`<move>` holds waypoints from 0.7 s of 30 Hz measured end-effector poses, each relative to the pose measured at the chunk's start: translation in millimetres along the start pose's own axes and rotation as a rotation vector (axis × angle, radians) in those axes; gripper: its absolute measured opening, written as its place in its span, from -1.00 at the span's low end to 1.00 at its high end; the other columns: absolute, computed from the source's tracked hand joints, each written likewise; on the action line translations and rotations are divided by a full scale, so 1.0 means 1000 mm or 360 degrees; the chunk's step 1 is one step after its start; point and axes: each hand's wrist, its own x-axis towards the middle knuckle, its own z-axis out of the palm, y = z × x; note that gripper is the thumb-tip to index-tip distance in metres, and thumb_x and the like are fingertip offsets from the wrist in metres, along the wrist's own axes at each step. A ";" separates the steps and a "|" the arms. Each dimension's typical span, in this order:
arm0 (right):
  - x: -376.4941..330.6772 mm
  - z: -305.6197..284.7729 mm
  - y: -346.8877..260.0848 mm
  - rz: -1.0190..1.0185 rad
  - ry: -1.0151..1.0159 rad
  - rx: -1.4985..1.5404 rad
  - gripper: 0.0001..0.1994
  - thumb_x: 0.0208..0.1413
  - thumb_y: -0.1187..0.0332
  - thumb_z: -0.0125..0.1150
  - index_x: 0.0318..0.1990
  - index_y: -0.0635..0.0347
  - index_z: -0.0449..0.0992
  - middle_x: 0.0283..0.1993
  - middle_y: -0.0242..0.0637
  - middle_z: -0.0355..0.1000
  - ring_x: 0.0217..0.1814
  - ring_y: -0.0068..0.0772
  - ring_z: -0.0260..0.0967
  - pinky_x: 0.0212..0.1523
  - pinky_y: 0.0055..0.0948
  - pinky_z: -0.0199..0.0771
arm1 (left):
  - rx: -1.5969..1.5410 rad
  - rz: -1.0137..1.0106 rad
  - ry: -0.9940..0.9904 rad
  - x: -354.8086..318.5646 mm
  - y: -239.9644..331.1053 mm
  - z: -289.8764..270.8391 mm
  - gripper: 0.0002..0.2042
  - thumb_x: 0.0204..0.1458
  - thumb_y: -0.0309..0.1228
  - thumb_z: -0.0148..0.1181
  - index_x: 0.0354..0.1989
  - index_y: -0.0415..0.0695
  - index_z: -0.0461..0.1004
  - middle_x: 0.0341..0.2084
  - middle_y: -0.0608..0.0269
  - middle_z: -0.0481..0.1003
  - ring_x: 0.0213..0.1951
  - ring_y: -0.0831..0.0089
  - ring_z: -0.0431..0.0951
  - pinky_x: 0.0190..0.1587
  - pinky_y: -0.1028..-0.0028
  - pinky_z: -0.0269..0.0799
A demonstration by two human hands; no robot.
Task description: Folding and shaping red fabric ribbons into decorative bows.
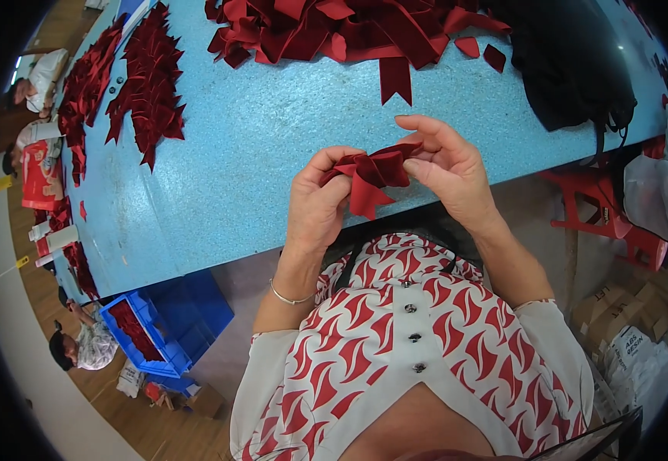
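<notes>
Between my two hands, just above the near edge of the blue table (pixel 226 192), is a dark red ribbon bow (pixel 376 173) with its notched tails hanging down. My left hand (pixel 320 192) is closed round the bow's left side, fingers and thumb pinching it. On the other side, my right hand (pixel 449 165) pinches the bow's right loop between thumb and fingers, with the forefinger raised. Beyond the hands lies a loose heap of red ribbon pieces (pixel 326 31), one notched end (pixel 395 81) sticking out toward me.
Rows of red bows (pixel 149 84) lie at the table's left. A black bag (pixel 572 69) rests at the right. Below the left edge stands a blue crate (pixel 149 330) with red pieces inside. Red stools (pixel 606 215) and cardboard boxes (pixel 618 315) stand at right. Other people (pixel 88 346) sit at left.
</notes>
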 end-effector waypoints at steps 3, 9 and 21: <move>0.000 -0.003 0.002 -0.0006 0.0003 -0.0022 -0.59 -0.04 0.60 -0.02 0.05 0.29 0.26 -0.17 -0.27 0.34 -0.17 -0.61 0.30 -0.13 -0.63 0.29 | 0.0043 0.0030 0.0026 0.001 0.001 0.001 -0.73 -0.14 -0.69 -0.13 -0.22 -0.30 0.36 -0.33 0.22 0.44 -0.34 0.59 0.43 -0.33 0.65 0.36; 0.000 0.001 0.001 -0.0034 0.0045 -0.0040 -0.61 -0.05 0.61 0.02 0.01 0.33 0.28 -0.16 -0.27 0.35 -0.21 -0.60 0.32 -0.14 -0.64 0.32 | 0.0145 0.0023 -0.0003 0.005 0.002 0.004 -0.78 -0.05 -0.60 -0.08 -0.19 -0.28 0.36 -0.32 0.25 0.44 -0.34 0.59 0.43 -0.29 0.62 0.36; 0.001 0.017 -0.011 -0.0248 0.0030 -0.0852 -0.68 -0.05 0.59 0.03 -0.07 0.35 0.32 -0.26 -0.27 0.39 -0.31 -0.57 0.36 -0.34 -0.61 0.42 | 0.0314 -0.0121 -0.0253 0.006 0.020 -0.003 -0.70 0.08 -0.35 -0.07 -0.04 -0.21 0.30 -0.28 0.23 0.43 -0.27 0.58 0.41 -0.25 0.56 0.37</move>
